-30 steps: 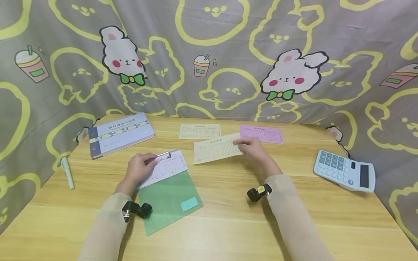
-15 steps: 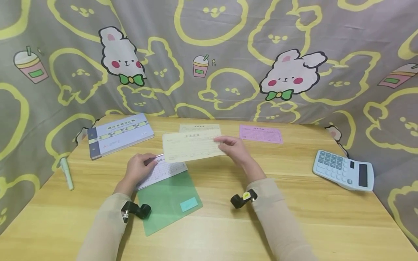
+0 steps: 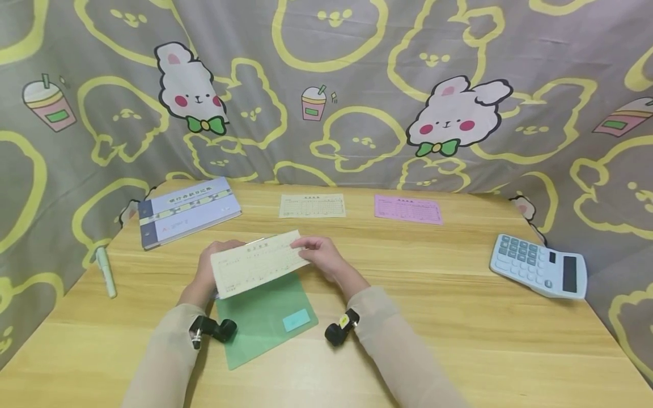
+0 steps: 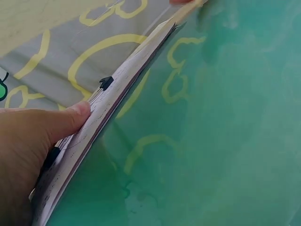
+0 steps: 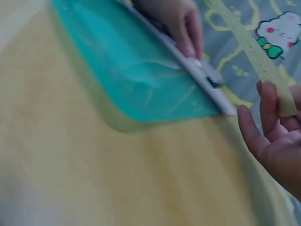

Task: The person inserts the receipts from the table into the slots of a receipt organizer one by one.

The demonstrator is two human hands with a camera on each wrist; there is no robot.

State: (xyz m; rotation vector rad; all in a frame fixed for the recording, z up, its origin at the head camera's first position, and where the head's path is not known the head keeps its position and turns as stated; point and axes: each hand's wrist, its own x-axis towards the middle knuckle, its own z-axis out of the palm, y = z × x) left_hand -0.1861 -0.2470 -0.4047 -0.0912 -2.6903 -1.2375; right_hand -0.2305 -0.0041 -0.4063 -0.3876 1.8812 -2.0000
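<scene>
My right hand pinches a pale yellow printed slip by its right edge, holding it tilted over the upper part of a green clipboard. In the right wrist view that slip appears nearly edge-on, apart from the board. My left hand is at the clipboard's top, partly covered by the slip in the head view. Seen from the left wrist, its thumb presses at the metal clip, above the white printed sheets on the board.
Farther back lie another yellow slip and a pink slip. A blue account book and a pale green marker are on the left. A light blue calculator rests at the right; a patterned curtain encloses the table.
The right hand has carried the yellow slip leftward and nearer, from beside the pink slip to over the clipboard, covering the white sheets and clip. The left hand has stayed at the clip.
</scene>
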